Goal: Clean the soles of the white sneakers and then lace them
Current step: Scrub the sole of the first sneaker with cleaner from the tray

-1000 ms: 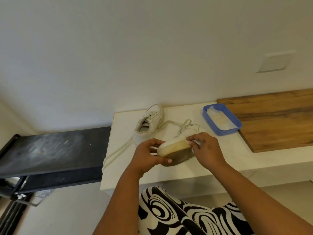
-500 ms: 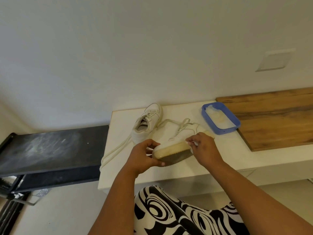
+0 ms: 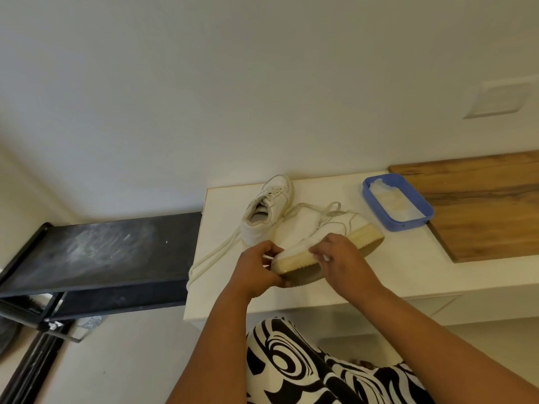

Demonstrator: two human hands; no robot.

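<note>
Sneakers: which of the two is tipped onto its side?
The near sneaker, held by both hands, sole edge facing the camera. The far sneaker stands upright near the wall, untouched.

White sneakers (image 3: 269, 211) with yellowed sole edge (image 3: 297, 259), blue tray (image 3: 376, 205), brown wooden board (image 3: 481, 205), black shelf (image 3: 102, 252), black-and-white swirl-patterned garment (image 3: 306, 368).

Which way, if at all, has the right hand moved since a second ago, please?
Yes. The right hand has slid left along the sneaker sole, away from the blue tray, uncovering the toe end.
</note>
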